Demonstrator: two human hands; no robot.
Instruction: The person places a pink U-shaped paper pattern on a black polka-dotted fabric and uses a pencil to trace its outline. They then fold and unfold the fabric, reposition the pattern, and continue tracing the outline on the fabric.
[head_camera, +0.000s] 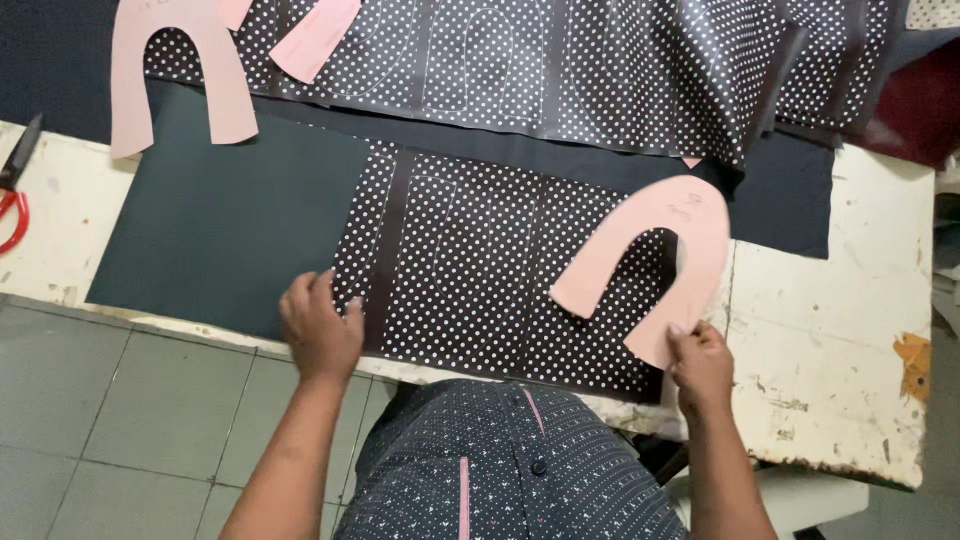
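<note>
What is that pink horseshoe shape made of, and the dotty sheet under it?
The pink horseshoe shape, pinched by the right hand, looks like stiff matte card: it keeps its curve while lifted. The dotty sheet under the left hand seems a thin, slightly glossy coated fabric or synthetic leather; it catches light and lies flat.

Two hands in view, left hand (320, 325) and right hand (700, 362). Pink paper patterns: two horseshoe shapes, one at the right (660, 250) and one top left (175, 70), plus two smaller pink pieces (315, 35). Two spotted fabric pieces (480, 270). One pair of scissors (15, 180). One counter (830, 330).
</note>
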